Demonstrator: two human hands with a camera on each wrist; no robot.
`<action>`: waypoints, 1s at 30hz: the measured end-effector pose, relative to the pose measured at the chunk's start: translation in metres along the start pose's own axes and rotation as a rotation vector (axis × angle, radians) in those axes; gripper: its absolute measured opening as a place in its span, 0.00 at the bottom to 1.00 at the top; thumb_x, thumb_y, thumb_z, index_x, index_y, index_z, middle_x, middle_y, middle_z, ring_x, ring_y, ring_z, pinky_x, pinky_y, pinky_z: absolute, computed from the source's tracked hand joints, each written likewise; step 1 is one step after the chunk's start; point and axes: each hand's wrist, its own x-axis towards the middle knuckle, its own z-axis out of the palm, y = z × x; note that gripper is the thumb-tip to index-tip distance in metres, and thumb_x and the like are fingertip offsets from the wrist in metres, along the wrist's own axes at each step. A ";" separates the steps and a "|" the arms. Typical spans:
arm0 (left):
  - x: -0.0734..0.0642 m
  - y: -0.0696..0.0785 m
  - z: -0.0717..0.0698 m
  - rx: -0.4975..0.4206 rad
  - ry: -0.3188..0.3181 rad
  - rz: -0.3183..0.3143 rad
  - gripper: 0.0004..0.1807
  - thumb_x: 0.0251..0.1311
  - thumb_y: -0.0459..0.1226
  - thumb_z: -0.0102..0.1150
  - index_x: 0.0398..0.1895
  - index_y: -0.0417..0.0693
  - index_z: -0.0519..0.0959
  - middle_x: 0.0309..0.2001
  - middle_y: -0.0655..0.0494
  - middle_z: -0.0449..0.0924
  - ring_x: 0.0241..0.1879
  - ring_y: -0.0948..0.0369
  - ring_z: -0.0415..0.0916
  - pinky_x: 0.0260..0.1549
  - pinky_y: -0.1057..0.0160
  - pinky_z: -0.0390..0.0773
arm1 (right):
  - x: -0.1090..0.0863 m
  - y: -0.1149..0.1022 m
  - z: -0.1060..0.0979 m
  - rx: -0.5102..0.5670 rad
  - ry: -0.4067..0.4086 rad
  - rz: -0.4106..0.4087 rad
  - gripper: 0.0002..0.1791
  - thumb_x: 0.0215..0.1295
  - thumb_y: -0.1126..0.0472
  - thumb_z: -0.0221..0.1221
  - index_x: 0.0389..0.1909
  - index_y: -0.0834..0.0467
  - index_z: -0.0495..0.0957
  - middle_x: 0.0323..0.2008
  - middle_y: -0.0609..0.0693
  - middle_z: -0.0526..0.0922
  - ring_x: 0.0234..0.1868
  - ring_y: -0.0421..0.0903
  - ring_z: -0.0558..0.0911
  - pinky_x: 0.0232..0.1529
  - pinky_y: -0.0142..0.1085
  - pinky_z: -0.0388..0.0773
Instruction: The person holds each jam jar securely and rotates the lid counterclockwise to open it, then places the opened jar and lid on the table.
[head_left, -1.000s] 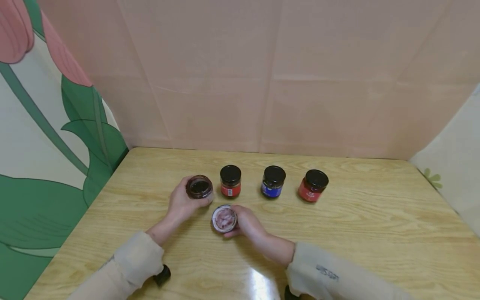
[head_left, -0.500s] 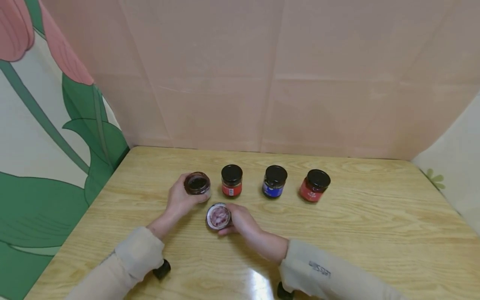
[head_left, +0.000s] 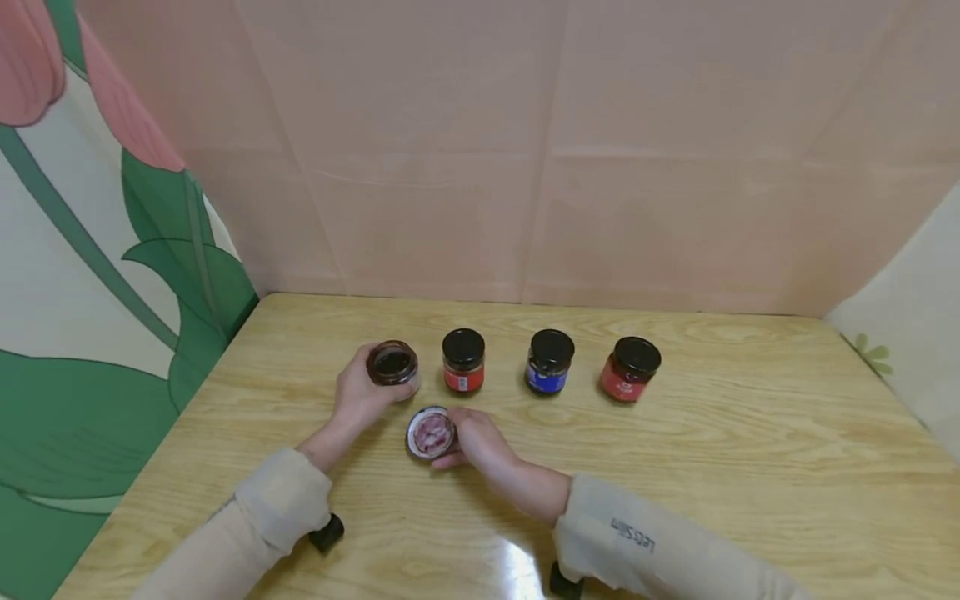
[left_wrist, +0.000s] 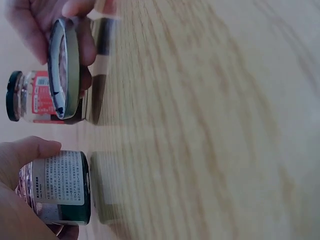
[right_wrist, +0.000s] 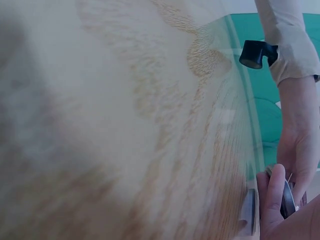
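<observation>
In the head view, my left hand [head_left: 360, 396] grips a lidless glass jar [head_left: 393, 364] with dark contents, thumb across its near side. The left wrist view shows that jar's white printed label [left_wrist: 60, 182] and dark green lower band. To the right and nearer the body, my right hand [head_left: 487, 446] pinches a jar lid [head_left: 431, 433] by its edge. The lid is tilted, its pale inner face smeared with purplish residue. A gap separates lid and jar. From the right wrist, the lid [right_wrist: 288, 200] is mostly hidden behind the fingers [right_wrist: 274, 195].
Three capped jars stand in a row on the wooden table [head_left: 712, 467]: a red-labelled one [head_left: 463, 362] nearest the left hand, a blue-labelled one [head_left: 550, 362], and another red-labelled one [head_left: 630, 369] farthest right. A pink curtain [head_left: 450, 167] hangs behind the table's far edge.
My right hand has carried the lid leftward, to just below the open jar in the head view. My left hand and its jar have shifted slightly left and away.
</observation>
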 end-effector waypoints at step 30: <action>0.010 -0.006 -0.009 0.063 -0.093 -0.012 0.44 0.42 0.37 0.75 0.63 0.35 0.62 0.60 0.34 0.71 0.62 0.41 0.67 0.64 0.46 0.62 | 0.006 -0.004 0.010 -0.005 0.005 -0.021 0.20 0.71 0.69 0.42 0.56 0.80 0.65 0.42 0.71 0.80 0.21 0.37 0.78 0.33 0.34 0.82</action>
